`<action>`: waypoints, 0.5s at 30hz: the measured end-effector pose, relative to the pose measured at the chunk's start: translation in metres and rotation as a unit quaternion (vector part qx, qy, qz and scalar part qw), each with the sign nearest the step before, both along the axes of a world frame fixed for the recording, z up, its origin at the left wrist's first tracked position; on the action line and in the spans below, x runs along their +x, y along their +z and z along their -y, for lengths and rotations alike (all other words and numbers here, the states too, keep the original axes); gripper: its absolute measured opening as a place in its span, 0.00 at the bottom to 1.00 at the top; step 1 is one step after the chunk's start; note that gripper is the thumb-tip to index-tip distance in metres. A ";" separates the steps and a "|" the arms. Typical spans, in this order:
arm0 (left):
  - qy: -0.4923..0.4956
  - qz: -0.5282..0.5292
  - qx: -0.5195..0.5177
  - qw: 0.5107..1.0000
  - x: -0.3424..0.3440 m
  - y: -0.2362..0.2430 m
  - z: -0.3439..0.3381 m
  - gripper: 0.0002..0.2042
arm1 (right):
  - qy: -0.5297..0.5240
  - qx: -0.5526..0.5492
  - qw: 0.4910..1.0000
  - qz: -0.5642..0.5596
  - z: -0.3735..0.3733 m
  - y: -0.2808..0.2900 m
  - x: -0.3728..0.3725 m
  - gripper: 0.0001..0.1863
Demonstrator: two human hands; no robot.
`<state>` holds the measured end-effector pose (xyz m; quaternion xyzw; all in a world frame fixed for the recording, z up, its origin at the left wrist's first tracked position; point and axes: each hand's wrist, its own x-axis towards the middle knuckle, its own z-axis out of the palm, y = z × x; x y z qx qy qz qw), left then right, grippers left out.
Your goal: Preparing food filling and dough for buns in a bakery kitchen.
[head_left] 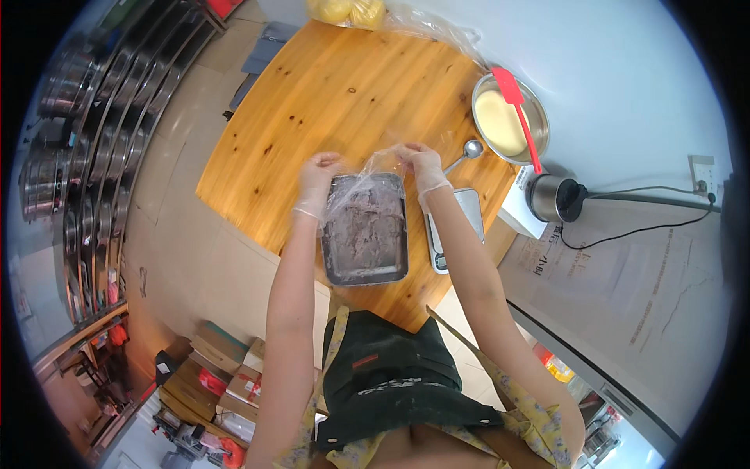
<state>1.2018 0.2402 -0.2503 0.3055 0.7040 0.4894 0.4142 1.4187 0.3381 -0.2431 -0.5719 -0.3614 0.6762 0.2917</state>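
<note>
A dark rectangular metal tray (405,262) sits near the front of the wooden table, holding a lumpy grey-purple paste (361,230). Clear plastic film (361,186) covers part of the paste and rises in folds at the tray's far edge. At the far left corner, my left hand (319,176), in a clear glove, has its fingers pinched on the film. My right hand (422,162), gloved too, pinches the film beyond the far right corner. Right of the tray, partly under my right forearm, lies a kitchen scale (469,207). Beside my right hand rests a metal spoon (471,149).
A steel bowl (542,109) of pale yellow mixture, with a red spatula (519,113) across it, stands at the table's right edge. Near it are a corded steel appliance (547,197) and a white box (519,207). Metal pans (101,148) fill racks at left; cartons (219,348) stand lower left.
</note>
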 end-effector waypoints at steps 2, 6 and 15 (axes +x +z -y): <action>0.019 0.019 0.004 1.000 -0.011 0.007 0.014 0.12 | -0.006 0.027 0.999 -0.046 0.006 0.010 0.000 0.18; 0.058 0.139 0.040 0.988 -0.016 0.043 0.041 0.12 | -0.002 0.045 0.997 -0.068 0.037 0.038 0.007 0.15; 0.014 0.138 0.054 0.989 0.004 0.104 0.162 0.14 | 0.171 0.159 0.972 -0.025 0.163 0.059 0.100 0.05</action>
